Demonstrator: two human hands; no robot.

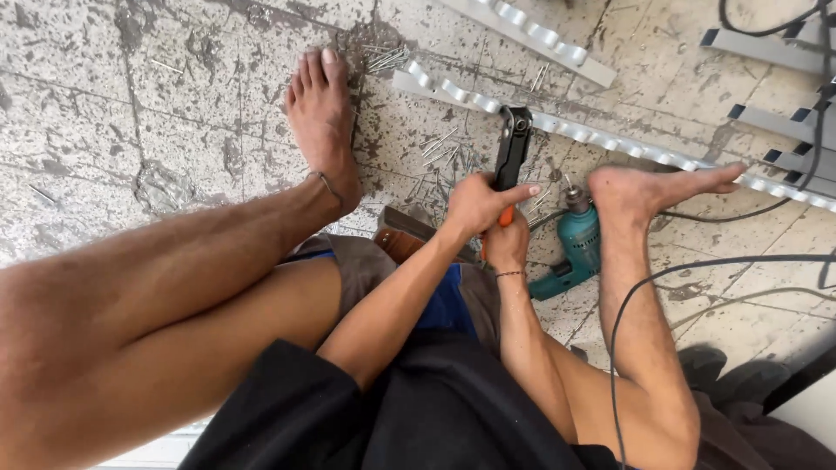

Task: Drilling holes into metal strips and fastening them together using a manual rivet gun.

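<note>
My fingers on both hands, left hand (pixel 475 204) and right hand (pixel 507 244), squeeze tight around the black rivet tool (pixel 512 148). Its nose presses on the wavy metal strip (pixel 610 144) on the floor. My right foot (pixel 649 187) rests on the strip to keep it from sliding.

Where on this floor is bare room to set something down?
Free: the tiles left of the left foot. Crowded: between the feet, where rivets, metal strip, riveter, drill and both hands sit.
</note>
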